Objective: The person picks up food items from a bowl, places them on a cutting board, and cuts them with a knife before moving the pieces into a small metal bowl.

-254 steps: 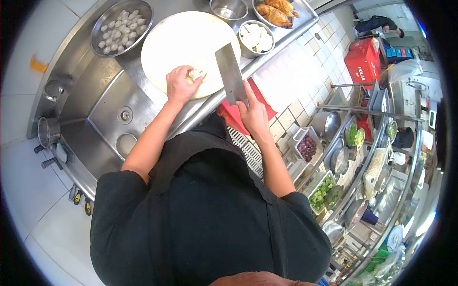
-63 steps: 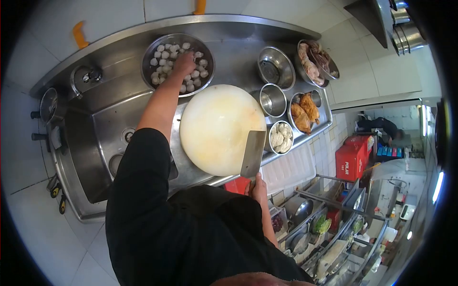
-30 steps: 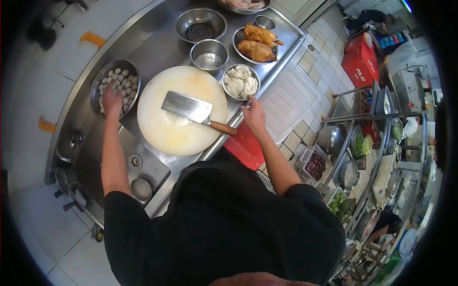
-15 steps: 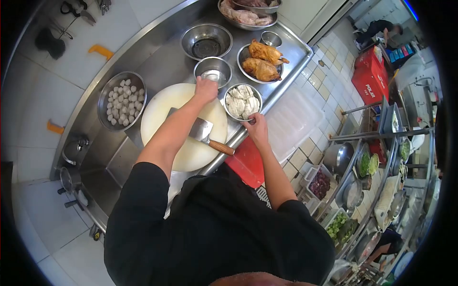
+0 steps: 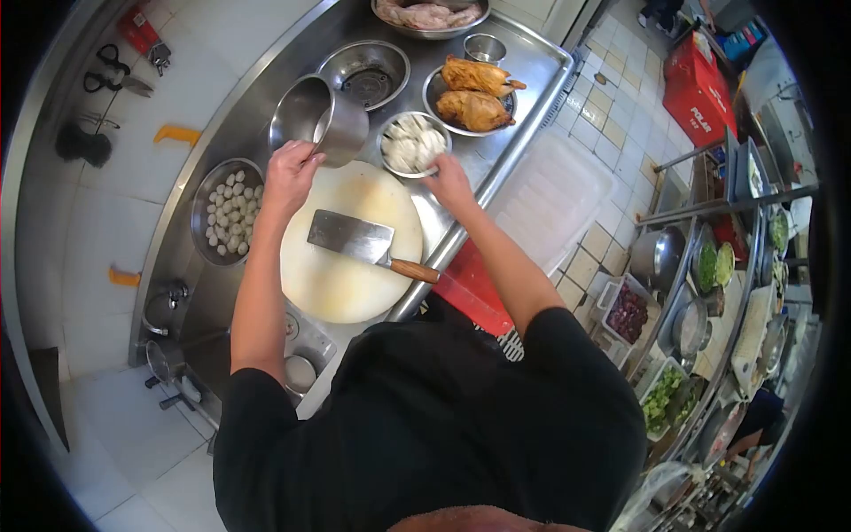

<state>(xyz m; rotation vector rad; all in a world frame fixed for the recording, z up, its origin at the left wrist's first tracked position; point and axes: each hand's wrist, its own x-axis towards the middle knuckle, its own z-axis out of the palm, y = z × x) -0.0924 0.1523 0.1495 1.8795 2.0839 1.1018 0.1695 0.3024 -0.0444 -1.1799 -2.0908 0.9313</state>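
Note:
My left hand (image 5: 291, 177) grips the rim of a deep steel bowl (image 5: 346, 129), raised and tilted over the far left of the round white chopping board (image 5: 355, 288). My right hand (image 5: 449, 182) has its fingers closed on the near rim of a smaller steel bowl (image 5: 386, 160) full of white pieces (image 5: 412, 142). A cleaver (image 5: 350, 236) with a wooden handle lies flat on the board, its handle reaching past the right edge. Left of the board stands a steel bowl of pale balls (image 5: 235, 213), close to my left forearm.
Beyond my hands are an empty steel bowl (image 5: 368, 80), a bowl with two browned roast birds (image 5: 477, 89), a small steel cup (image 5: 485, 49) and a bowl of raw meat (image 5: 430, 16). A sink (image 5: 199, 306) lies left; a translucent lidded box (image 5: 554, 195) and food-laden shelves (image 5: 736, 204) are right.
My left hand has lifted the deep bowl off the counter, moved it left and tipped it. My right hand has shifted the bowl of white pieces a little away and left.

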